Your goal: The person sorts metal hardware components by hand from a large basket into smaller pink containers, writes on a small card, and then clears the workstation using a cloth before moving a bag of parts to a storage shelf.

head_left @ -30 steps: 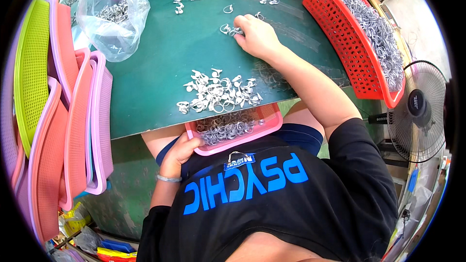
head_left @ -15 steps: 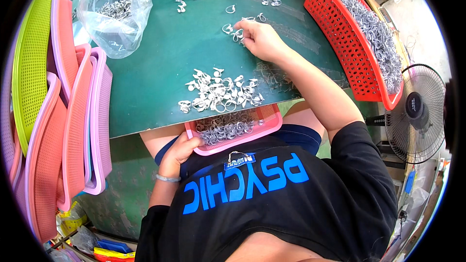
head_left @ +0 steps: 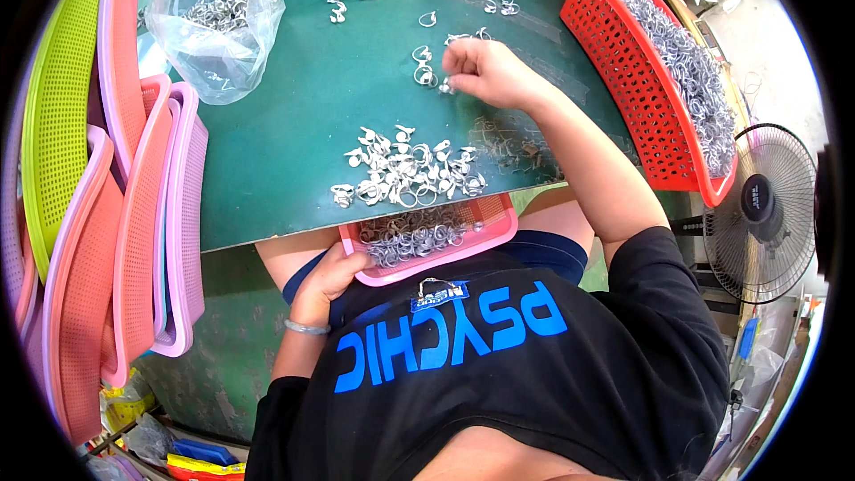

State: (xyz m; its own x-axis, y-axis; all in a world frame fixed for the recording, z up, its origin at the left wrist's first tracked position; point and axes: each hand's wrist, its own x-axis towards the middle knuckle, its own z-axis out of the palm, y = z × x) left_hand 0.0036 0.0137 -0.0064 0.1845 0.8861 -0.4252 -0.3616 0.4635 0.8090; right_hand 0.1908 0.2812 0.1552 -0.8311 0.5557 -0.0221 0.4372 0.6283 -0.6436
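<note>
Leftmost, stacked plastic trays (head_left: 134,214) in green, pink and lilac were leaned on edge against the green table (head_left: 294,125), so that side offered no room for sweeping parts. A clear bag (head_left: 218,22) holding more metal pieces was set at the far left corner of the tabletop. Below the near edge, the left hand (head_left: 329,281) was curled closed around the corner of a pink tray (head_left: 427,236) held at the lap, partly tucked under the table lip and already part filled with small metal rings. Just above that edge a heap of rings (head_left: 410,174) was gathered, close enough that a careless sweep could have sent pieces past the tray; the tray would best have been kept tight beneath the lip. Farther out, the right hand (head_left: 485,71) was pinched narrowly over scattered loose rings (head_left: 426,67), fingertips touching them; whether one was actually gripped could not be told. Open green surface lay between hand and heap, judged the safest path for dragging pieces back. At the right, a red basket (head_left: 641,98) full of rings bounded the table, with a fan (head_left: 761,200) beyond it.
</note>
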